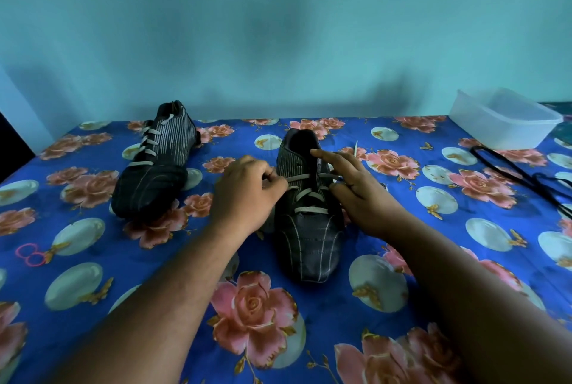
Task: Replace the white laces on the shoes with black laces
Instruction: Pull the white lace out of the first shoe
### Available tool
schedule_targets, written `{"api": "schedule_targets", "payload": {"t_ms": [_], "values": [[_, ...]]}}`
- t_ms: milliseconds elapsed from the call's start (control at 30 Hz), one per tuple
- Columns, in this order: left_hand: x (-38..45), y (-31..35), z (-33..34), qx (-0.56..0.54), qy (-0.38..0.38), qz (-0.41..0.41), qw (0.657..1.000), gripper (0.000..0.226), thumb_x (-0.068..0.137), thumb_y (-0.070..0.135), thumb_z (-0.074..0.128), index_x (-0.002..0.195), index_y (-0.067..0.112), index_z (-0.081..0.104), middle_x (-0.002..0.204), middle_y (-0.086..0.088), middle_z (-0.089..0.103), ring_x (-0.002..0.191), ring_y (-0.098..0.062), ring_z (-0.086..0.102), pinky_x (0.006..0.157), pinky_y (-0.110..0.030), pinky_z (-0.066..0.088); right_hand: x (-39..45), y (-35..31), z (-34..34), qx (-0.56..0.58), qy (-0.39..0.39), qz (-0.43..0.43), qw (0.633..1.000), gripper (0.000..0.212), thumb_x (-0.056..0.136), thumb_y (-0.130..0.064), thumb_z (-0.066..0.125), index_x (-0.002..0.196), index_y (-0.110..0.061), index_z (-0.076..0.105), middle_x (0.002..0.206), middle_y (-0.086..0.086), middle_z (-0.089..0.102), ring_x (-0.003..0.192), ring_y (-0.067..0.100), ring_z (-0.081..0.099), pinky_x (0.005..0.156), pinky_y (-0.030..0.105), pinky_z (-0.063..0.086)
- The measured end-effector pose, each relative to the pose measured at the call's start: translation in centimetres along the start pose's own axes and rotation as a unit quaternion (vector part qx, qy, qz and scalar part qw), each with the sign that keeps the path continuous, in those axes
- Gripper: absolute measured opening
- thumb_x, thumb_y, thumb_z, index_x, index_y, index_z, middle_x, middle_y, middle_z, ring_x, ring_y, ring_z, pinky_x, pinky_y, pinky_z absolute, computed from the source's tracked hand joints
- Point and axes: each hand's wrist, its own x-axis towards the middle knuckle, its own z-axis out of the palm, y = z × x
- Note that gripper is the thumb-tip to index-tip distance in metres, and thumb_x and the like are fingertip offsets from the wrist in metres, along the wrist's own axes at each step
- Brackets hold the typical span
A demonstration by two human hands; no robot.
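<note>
Near shoe (309, 222) sat at table centre, toe toward the viewer, w/ white lace (311, 195) partly undone. Left hand (247, 195) pinched the lace at 9 o'clock of the eyelets; right hand (356, 188), fingers mostly straight, rested on the shoe's 3 o'clock side. Second shoe (154, 164) lay at 10 o'clock, black laces (523, 179) at 3 o'clock.

Near shoe (309, 222): dark, pale stripes, upright on the counter, toe toward the camera, heel opening away. White lace (311, 195) threaded through the lower eyelets only; top eyelets unlaced, one loose end lying just right of the heel. Far shoe (154, 164): same dark striped pair, left and further back, tipped on its side, toe toward the camera, white lace (148, 144) fully threaded. Black laces (523, 178): loose on the counter at far right, well apart from both shoes.
</note>
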Motion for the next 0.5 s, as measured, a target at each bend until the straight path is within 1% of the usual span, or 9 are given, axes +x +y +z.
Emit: {"api": "schedule_targets", "payload": {"t_ms": [67, 100, 133, 200, 267, 300, 400, 467, 500], "values": [[0.1, -0.6, -0.4, 0.025, 0.009, -0.031, 0.999, 0.036, 0.089, 0.039, 0.068, 0.058, 0.030, 0.051, 0.071, 0.015, 0.049, 0.083, -0.022, 0.056, 0.067, -0.033, 0.036, 0.0, 0.1, 0.0, 0.008, -0.001, 0.002, 1.000, 0.064, 0.098, -0.005, 0.047, 0.152, -0.038, 0.039, 0.142, -0.010, 0.042, 0.134, 0.004, 0.039, 0.113, 0.028, 0.030], [0.2, -0.7, -0.6, 0.029, 0.013, -0.035, 0.999, 0.038, 0.089, 0.042, 0.067, 0.057, 0.030, 0.051, 0.069, 0.015, 0.048, 0.083, -0.021, 0.055, 0.066, -0.032, 0.035, 0.0, 0.1, 0.1, 0.012, -0.001, 0.003, 1.000, 0.064, 0.098, -0.005, 0.047, 0.152, -0.039, 0.039, 0.142, -0.010, 0.042, 0.134, 0.004, 0.039, 0.113, 0.029, 0.030], [0.2, -0.8, -0.6, 0.021, 0.015, -0.039, 0.999, 0.036, 0.090, 0.045, 0.065, 0.060, 0.029, 0.054, 0.071, 0.013, 0.051, 0.084, -0.021, 0.056, 0.067, -0.033, 0.038, 0.0, 0.0, 0.1, 0.014, -0.001, 0.003, 1.000, 0.064, 0.098, -0.006, 0.047, 0.151, -0.040, 0.039, 0.142, -0.011, 0.042, 0.134, 0.004, 0.039, 0.113, 0.030, 0.031], [0.1, -0.6, -0.7, -0.017, 0.014, -0.026, 0.999, 0.029, 0.088, 0.055, 0.056, 0.081, 0.028, 0.065, 0.087, 0.008, 0.058, 0.091, -0.021, 0.059, 0.076, -0.040, 0.050, 0.0, -0.1, 0.2, 0.018, -0.001, 0.005, 1.000, 0.063, 0.098, -0.006, 0.046, 0.151, -0.039, 0.039, 0.142, -0.010, 0.042, 0.134, 0.003, 0.039, 0.113, 0.029, 0.031], [-0.1, 0.0, -0.4, -0.064, 0.007, 0.018, 0.998, 0.041, 0.091, 0.062, 0.048, 0.102, 0.027, 0.067, 0.102, 0.005, 0.060, 0.097, -0.020, 0.060, 0.084, -0.048, 0.054, 0.0, -0.1, 0.1, 0.022, -0.002, 0.008, 1.000, 0.064, 0.098, -0.005, 0.046, 0.152, -0.039, 0.039, 0.143, -0.011, 0.042, 0.134, 0.003, 0.038, 0.113, 0.029, 0.030], [-0.1, 0.3, -0.2, -0.073, 0.004, 0.044, 0.996, 0.044, 0.093, 0.064, 0.047, 0.104, 0.027, 0.068, 0.104, 0.005, 0.059, 0.098, -0.020, 0.060, 0.084, -0.048, 0.054, 0.0, -0.2, 0.1, 0.023, -0.002, 0.009, 1.000, 0.064, 0.098, -0.005, 0.046, 0.152, -0.039, 0.039, 0.143, -0.011, 0.042, 0.135, 0.002, 0.038, 0.112, 0.028, 0.031], [-0.2, 0.9, 0.3, -0.039, 0.012, 0.088, 0.995, 0.041, 0.091, 0.061, 0.053, 0.093, 0.023, 0.070, 0.094, 0.006, 0.059, 0.091, -0.021, 0.058, 0.079, -0.046, 0.052, -0.1, -0.2, 0.0, 0.022, -0.003, 0.006, 1.000, 0.064, 0.098, -0.004, 0.046, 0.152, -0.038, 0.039, 0.142, -0.012, 0.041, 0.134, 0.001, 0.038, 0.113, 0.030, 0.032], [-0.2, 1.1, 0.1, -0.031, 0.018, 0.071, 0.997, 0.033, 0.088, 0.053, 0.056, 0.082, 0.022, 0.067, 0.085, 0.008, 0.058, 0.084, -0.019, 0.057, 0.073, -0.042, 0.051, 0.0, -0.1, 0.1, 0.024, -0.002, 0.005, 1.000, 0.064, 0.099, -0.005, 0.047, 0.151, -0.040, 0.039, 0.142, -0.012, 0.042, 0.134, 0.004, 0.040, 0.115, 0.036, 0.034], [-0.1, 0.9, -0.2, -0.040, 0.021, 0.038, 0.998, 0.030, 0.088, 0.049, 0.058, 0.077, 0.022, 0.064, 0.080, 0.009, 0.058, 0.078, -0.017, 0.058, 0.069, -0.039, 0.050, 0.0, 0.0, 0.1, 0.025, -0.003, 0.006, 1.000, 0.064, 0.099, -0.007, 0.047, 0.151, -0.043, 0.038, 0.142, -0.013, 0.042, 0.133, 0.006, 0.042, 0.115, 0.041, 0.036]]}}
